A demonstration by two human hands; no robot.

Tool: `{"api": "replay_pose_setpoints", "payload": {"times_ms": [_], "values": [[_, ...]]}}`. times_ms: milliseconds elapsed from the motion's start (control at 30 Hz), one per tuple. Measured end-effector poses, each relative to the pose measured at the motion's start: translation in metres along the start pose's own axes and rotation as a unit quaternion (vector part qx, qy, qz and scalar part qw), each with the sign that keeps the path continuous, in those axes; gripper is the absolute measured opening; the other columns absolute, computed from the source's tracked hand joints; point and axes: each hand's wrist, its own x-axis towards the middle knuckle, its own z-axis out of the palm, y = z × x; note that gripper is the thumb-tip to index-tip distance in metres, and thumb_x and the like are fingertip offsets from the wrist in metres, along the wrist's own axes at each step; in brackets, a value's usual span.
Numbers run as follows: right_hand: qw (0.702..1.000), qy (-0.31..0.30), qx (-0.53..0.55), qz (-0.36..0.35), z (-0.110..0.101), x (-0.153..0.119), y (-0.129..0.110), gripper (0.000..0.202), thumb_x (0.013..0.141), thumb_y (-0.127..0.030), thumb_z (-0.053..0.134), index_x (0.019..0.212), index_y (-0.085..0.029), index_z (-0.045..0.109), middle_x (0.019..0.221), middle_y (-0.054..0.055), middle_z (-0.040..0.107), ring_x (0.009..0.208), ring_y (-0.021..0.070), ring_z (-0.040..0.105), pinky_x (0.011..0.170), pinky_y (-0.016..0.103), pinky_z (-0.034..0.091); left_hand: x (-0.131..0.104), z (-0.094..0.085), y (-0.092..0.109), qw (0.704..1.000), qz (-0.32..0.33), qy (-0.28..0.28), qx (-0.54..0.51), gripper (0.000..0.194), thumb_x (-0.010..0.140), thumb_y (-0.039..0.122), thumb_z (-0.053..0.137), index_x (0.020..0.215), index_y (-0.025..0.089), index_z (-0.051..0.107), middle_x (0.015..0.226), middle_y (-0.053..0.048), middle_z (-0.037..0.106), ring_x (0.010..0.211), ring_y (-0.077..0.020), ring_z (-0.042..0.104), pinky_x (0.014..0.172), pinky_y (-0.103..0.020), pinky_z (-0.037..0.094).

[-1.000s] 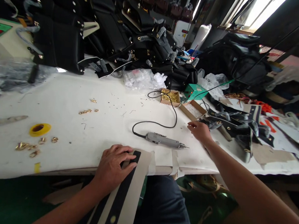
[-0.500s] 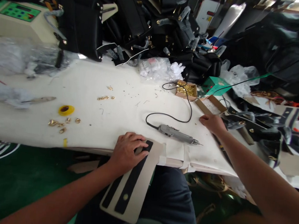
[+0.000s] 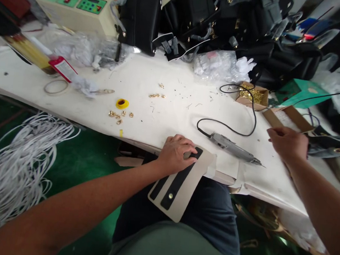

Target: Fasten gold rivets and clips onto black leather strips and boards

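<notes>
- We rest our left hand [image 3: 175,153], grip apart, on the beige panel [image 3: 186,193] (2 black strips [image 3: 177,179]) overhanging the tabletop [image 3: 140,129] edge.
- We have our right hand [image 3: 292,145] near the cardboard box [image 3: 301,119], grip together, any contents hidden.

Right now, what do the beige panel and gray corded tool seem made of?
Beige panel: perhaps leather or coated board, matte, judging by its smooth, glare-free face. Gray corded tool: likely plastic, its casing evenly dull; the silvery tip looks metal.

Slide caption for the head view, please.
Left hand on beige panel, right hand near open box, power tool between them.
</notes>
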Motion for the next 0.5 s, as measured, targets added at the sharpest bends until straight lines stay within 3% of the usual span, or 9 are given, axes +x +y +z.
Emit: {"api": "replay_pose_setpoints", "payload": {"times_ms": [100, 200, 267, 367, 500], "values": [[0.986, -0.072, 0.149, -0.01, -0.013, -0.056, -0.041, 0.029, 0.085, -0.043, 0.071, 0.099, -0.019, 0.079, 0.072, 0.008, 0.074, 0.066, 0.02, 0.067, 0.064, 0.03, 0.045, 0.0, 0.001, -0.001, 1.0, 0.006, -0.007, 0.002, 0.017, 0.081, 0.036, 0.08, 0.096, 0.029, 0.077, 0.119, 0.003, 0.075, 0.116, -0.0254, 0.056, 0.094, -0.044, 0.041], [0.922, -0.247, 0.283, -0.094, -0.008, -0.122, -0.085, 0.035, 0.083, -0.054, 0.073, 0.09, -0.019, 0.075, 0.072, 0.004, 0.072, 0.064, 0.0185, 0.064, 0.06, 0.029, 0.047, -0.001, 0.001, -0.001, 1.0, 0.009, -0.01, 0.008, 0.018, 0.082, 0.037, 0.079, 0.098, 0.029, 0.076, 0.119, 0.002, 0.074, 0.117, -0.026, 0.056, 0.094, -0.045, 0.041], [0.891, -0.307, 0.31, -0.124, 0.005, -0.153, -0.106, 0.032, 0.088, -0.052, 0.069, 0.089, -0.02, 0.074, 0.074, 0.002, 0.071, 0.064, 0.0171, 0.063, 0.061, 0.028, 0.047, -0.002, 0.001, 0.0, 1.0, 0.011, -0.009, 0.013, 0.019, 0.083, 0.037, 0.078, 0.099, 0.029, 0.075, 0.118, 0.002, 0.074, 0.116, -0.0261, 0.056, 0.093, -0.045, 0.041], [0.895, -0.306, 0.283, -0.16, 0.024, -0.169, -0.123, 0.023, 0.091, -0.043, 0.066, 0.088, -0.021, 0.073, 0.075, 0.0, 0.07, 0.066, 0.0164, 0.062, 0.063, 0.028, 0.046, -0.002, 0.001, 0.0, 1.0, 0.017, -0.012, 0.019, 0.019, 0.084, 0.038, 0.077, 0.1, 0.028, 0.074, 0.117, 0.001, 0.074, 0.114, -0.0263, 0.056, 0.091, -0.045, 0.041], [0.912, -0.26, 0.231, -0.218, 0.035, -0.163, -0.129, 0.013, 0.09, -0.034, 0.067, 0.088, -0.022, 0.073, 0.081, 0.0, 0.071, 0.074, 0.0177, 0.064, 0.07, 0.03, 0.045, -0.003, 0.0, 0.0, 0.999, 0.019, -0.014, 0.025, 0.019, 0.085, 0.039, 0.074, 0.1, 0.028, 0.073, 0.115, 0.0, 0.074, 0.113, -0.027, 0.056, 0.091, -0.045, 0.041]]}}
